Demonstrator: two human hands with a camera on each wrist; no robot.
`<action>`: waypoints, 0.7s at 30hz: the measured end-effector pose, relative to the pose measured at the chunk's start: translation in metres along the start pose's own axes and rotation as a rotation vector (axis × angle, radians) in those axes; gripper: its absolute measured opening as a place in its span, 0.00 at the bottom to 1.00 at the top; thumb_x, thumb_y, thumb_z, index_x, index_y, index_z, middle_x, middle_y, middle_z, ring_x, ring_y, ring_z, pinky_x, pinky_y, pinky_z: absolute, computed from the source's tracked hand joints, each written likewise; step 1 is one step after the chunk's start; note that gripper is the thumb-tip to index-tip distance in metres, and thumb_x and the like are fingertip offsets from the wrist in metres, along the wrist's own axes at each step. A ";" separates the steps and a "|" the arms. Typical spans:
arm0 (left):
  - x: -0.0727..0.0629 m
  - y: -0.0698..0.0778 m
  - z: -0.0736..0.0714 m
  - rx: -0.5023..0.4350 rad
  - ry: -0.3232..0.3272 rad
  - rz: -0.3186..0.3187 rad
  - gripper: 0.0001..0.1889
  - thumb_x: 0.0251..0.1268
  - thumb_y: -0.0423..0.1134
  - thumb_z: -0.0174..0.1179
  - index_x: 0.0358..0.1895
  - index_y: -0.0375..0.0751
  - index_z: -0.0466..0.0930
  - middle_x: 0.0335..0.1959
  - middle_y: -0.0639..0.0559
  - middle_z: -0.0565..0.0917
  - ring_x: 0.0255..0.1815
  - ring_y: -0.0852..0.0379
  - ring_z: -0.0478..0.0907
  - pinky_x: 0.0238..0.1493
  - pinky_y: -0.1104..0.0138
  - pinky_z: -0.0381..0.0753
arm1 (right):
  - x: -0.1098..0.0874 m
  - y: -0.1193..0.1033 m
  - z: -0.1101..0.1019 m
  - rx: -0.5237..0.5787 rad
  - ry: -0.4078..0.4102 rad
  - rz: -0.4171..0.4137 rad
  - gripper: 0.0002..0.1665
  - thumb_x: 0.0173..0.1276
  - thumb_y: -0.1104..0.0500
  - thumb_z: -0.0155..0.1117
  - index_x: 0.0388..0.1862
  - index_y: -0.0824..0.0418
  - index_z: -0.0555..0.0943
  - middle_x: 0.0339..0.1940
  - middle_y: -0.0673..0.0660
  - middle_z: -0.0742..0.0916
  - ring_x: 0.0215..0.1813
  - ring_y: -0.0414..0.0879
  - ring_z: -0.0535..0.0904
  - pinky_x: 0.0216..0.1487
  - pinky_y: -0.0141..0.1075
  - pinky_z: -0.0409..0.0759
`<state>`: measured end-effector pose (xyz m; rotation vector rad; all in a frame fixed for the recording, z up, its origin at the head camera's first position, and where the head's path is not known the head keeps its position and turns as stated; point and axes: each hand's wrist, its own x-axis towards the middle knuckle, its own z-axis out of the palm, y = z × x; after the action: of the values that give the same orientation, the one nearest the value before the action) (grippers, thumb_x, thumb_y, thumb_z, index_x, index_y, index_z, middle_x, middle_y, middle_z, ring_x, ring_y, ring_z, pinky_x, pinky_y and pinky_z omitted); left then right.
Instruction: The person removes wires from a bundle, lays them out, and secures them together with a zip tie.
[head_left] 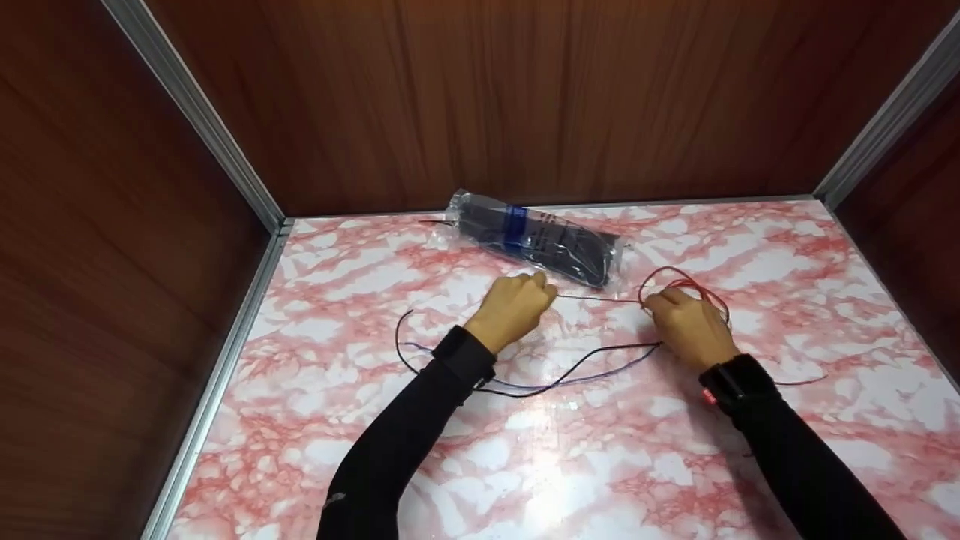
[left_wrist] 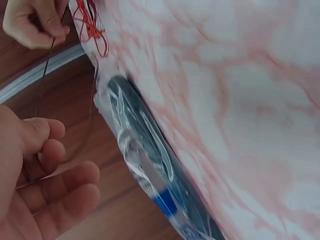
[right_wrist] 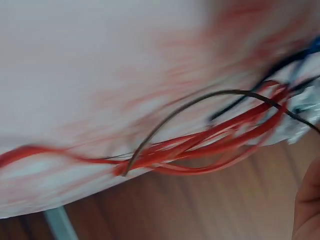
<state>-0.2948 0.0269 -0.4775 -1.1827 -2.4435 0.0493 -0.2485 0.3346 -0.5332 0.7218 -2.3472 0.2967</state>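
The left hand has its grip pinching a thin wire between thumb and index finger, the other fingers loosely bent, and the right hand pinches the same wire with thumb and fingertips, so the thing being worked on runs nearly straight between them above the desk. Holding it at two places probably takes the slack out of that stretch; the fingertip hold likely suits something so slender. The red coil lies beside the right hand, perhaps for easy reach. The black wire and blue wire trail loosely nearer the person, below the taut span, which seems to leave it unobstructed. The plastic packet lies by the back wall, beyond the hands, apparently out of their way.
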 end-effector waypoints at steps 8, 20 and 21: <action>-0.020 -0.028 -0.007 -0.079 0.033 -0.100 0.07 0.58 0.27 0.57 0.33 0.42 0.82 0.40 0.48 0.75 0.37 0.49 0.77 0.25 0.58 0.80 | -0.019 0.035 -0.012 -0.072 0.023 0.162 0.06 0.64 0.72 0.55 0.30 0.66 0.77 0.30 0.64 0.80 0.27 0.62 0.79 0.20 0.53 0.74; -0.041 -0.051 -0.011 -0.180 0.049 -0.136 0.10 0.55 0.21 0.57 0.36 0.39 0.82 0.30 0.45 0.82 0.33 0.46 0.82 0.31 0.57 0.81 | -0.039 0.062 -0.029 -0.151 -0.028 0.358 0.06 0.63 0.74 0.55 0.28 0.68 0.77 0.25 0.66 0.77 0.23 0.66 0.76 0.20 0.58 0.71; -0.044 -0.054 -0.012 -0.184 0.057 -0.144 0.11 0.55 0.21 0.57 0.36 0.39 0.82 0.30 0.45 0.82 0.33 0.46 0.82 0.31 0.57 0.82 | -0.039 0.062 -0.030 -0.151 -0.026 0.352 0.06 0.63 0.74 0.56 0.28 0.68 0.77 0.25 0.66 0.77 0.24 0.66 0.76 0.21 0.58 0.71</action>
<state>-0.3062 -0.0422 -0.4712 -1.0618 -2.5176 -0.2531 -0.2435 0.4139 -0.5373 0.2395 -2.4845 0.2585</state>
